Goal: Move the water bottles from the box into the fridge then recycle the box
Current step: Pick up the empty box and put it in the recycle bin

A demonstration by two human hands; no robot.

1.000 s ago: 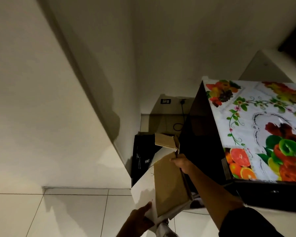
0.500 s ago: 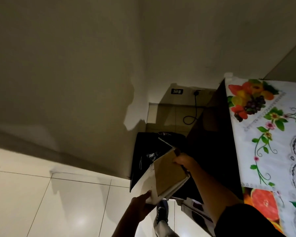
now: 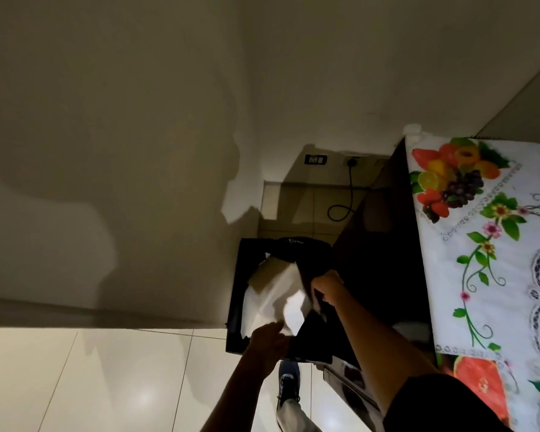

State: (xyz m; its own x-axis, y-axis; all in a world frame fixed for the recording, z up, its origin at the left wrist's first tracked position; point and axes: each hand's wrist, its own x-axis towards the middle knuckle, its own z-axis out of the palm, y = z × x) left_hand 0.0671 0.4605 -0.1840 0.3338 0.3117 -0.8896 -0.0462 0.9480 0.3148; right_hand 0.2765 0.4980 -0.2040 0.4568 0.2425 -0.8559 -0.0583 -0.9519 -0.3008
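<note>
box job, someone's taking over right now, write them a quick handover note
Left hand: on the near edge of the flattened box, pushing it down.
Right hand: gripping the box's far side, by the black liner.
Box: partly inside the black bin, which stands on the floor between the wall and the fridge.
Done: box flattened and brought to the bin. No bottles in view.
Left: push it fully in and let go.

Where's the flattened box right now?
In the head view, the flattened box sits low and centre, partly inside the black bin left of the fridge, both hands on it.
</note>
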